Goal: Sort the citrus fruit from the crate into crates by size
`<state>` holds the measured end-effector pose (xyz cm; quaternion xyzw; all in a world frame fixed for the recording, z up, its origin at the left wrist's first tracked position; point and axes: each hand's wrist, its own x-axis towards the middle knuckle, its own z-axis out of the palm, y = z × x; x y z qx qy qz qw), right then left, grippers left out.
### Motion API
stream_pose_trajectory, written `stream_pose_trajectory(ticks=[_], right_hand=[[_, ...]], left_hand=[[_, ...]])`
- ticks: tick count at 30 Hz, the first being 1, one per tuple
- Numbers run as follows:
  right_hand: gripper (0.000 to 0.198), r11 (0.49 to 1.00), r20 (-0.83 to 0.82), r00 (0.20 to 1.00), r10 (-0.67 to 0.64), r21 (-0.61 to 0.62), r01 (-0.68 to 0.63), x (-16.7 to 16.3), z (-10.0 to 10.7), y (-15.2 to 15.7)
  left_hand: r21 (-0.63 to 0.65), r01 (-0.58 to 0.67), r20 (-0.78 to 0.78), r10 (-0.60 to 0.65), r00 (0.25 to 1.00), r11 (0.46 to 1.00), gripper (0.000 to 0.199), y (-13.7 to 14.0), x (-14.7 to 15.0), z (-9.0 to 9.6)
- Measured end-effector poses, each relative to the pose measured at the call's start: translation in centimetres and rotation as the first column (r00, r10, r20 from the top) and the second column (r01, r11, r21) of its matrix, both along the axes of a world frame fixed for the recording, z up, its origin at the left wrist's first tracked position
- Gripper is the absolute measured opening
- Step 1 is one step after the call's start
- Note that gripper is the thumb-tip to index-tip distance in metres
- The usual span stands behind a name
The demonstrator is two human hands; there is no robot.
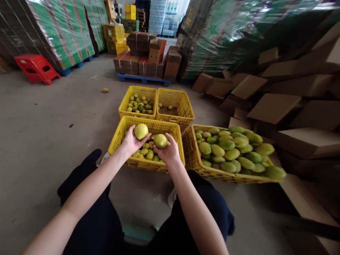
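Observation:
My left hand [132,141] holds a yellow papaya [141,131], cupped from below with the thumb at its side. A greener-yellow papaya [160,141] rests in my right hand [170,151], fingers curled beneath it. Both hands are above a yellow plastic crate [114,136] in front of me. Several smaller yellow-green papayas [149,155] lie inside that crate, partly hidden by my hands. To the right, a larger yellow crate [191,148] is heaped with several green and yellow papayas [232,154].
Behind are a crate with several papayas [139,103] and a crate [183,102] with few fruits. One fruit [105,90] lies on the floor. A red stool [37,69] stands left; cardboard boxes [275,106] pile up right. Flattened cartons [151,67] sit on a blue pallet [145,79].

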<state>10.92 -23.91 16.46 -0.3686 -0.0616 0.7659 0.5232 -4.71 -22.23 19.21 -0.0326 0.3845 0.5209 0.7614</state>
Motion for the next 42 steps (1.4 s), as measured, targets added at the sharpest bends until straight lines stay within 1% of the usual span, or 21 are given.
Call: stream_pose_trajectory(ticks=[4,7,9,10,11,12,14,15,17,19,21,22,23,25,28,30,32,34,37,40,42], right_hand=[[0.019,0.999,-0.011,0.999,0.035,-0.007,-0.035,0.0,0.1,0.1],[0.020,1.000,0.133,0.991,0.029,-0.007,-0.029,-0.2,0.0,0.0],[0.023,0.994,0.301,0.950,-0.079,0.096,0.052,-0.3,0.1,-0.2],[0.029,0.976,0.399,0.902,-0.163,0.196,0.090,-0.3,0.2,-0.4],[0.037,0.942,0.492,0.831,-0.260,0.320,0.105,-0.1,0.3,-0.7],[0.044,0.890,0.570,0.740,-0.357,0.448,0.084,0.1,0.5,-0.9],[0.049,0.764,0.664,0.532,-0.525,0.643,-0.049,0.6,0.9,-1.3],[0.047,0.704,0.676,0.439,-0.592,0.699,-0.127,0.9,1.1,-1.4],[0.041,0.611,0.655,0.304,-0.692,0.755,-0.236,1.4,1.3,-1.4],[0.038,0.554,0.624,0.250,-0.741,0.778,-0.297,1.6,1.5,-1.4],[0.040,0.529,0.608,0.271,-0.747,0.789,-0.313,1.5,1.5,-1.4],[0.043,0.526,0.603,0.307,-0.737,0.796,-0.299,1.4,1.5,-1.5],[0.047,0.532,0.596,0.360,-0.718,0.803,-0.270,1.2,1.6,-1.7],[0.056,0.559,0.564,0.505,-0.653,0.809,-0.181,1.1,1.8,-2.0],[0.060,0.640,0.484,0.724,-0.491,0.765,-0.077,1.0,2.5,-2.3],[0.049,0.725,0.442,0.834,-0.331,0.685,-0.076,0.8,2.8,-2.2],[0.037,0.810,0.369,0.917,-0.153,0.578,-0.097,0.4,2.8,-2.0],[0.032,0.881,0.257,0.965,-0.053,0.466,-0.076,-0.1,2.3,-1.6],[0.027,0.955,0.081,0.994,-0.069,0.292,0.042,-0.8,1.3,-1.1],[0.024,0.980,-0.059,0.992,-0.108,0.161,0.116,-1.0,0.4,-1.0],[0.025,0.982,-0.104,0.987,-0.124,0.129,0.137,-1.1,-0.2,-1.1]], left_hand=[[0.022,0.068,0.032,-0.069,0.997,0.997,0.049,0.0,0.0,-0.2],[0.050,0.132,-0.064,-0.128,0.990,0.990,0.057,0.2,0.0,-0.9],[0.116,0.149,-0.192,-0.125,0.973,0.982,0.050,0.2,0.1,-1.1],[0.178,0.139,-0.259,-0.090,0.962,0.974,0.040,0.1,0.0,-1.1],[0.260,0.127,-0.315,-0.041,0.948,0.957,0.026,-0.1,0.0,-1.0],[0.352,0.122,-0.357,0.013,0.934,0.928,0.021,-0.3,-0.1,-0.8],[0.511,0.140,-0.397,0.088,0.914,0.848,0.043,-0.9,-0.5,-0.1],[0.555,0.155,-0.394,0.095,0.914,0.817,0.053,-1.2,-0.6,0.3],[0.579,0.164,-0.361,0.071,0.930,0.799,0.059,-1.8,-0.8,0.8],[0.578,0.163,-0.332,0.047,0.942,0.800,0.055,-2.1,-0.9,1.0],[0.593,0.174,-0.330,0.041,0.943,0.786,0.053,-2.1,-1.0,1.0],[0.598,0.172,-0.327,0.042,0.944,0.783,0.052,-2.1,-1.0,1.0],[0.595,0.164,-0.317,0.041,0.948,0.787,0.053,-2.1,-1.1,0.9],[0.573,0.145,-0.286,0.031,0.958,0.807,0.055,-2.0,-1.2,1.1],[0.572,0.146,-0.274,0.020,0.961,0.807,0.053,-2.2,-1.0,1.3],[0.580,0.115,-0.252,0.043,0.967,0.806,0.043,-2.3,-0.4,1.2],[0.543,0.051,-0.189,0.062,0.980,0.838,0.026,-2.2,0.5,0.6],[0.430,0.030,-0.095,0.012,0.995,0.902,0.021,-2.1,1.2,-0.4],[0.251,0.027,0.098,-0.053,0.994,0.968,0.031,-1.6,1.5,-2.0],[0.208,-0.099,0.227,0.051,0.973,0.973,0.031,-1.3,1.1,-2.8],[0.214,-0.169,0.247,0.114,0.962,0.962,0.034,-1.3,0.8,-2.7]])
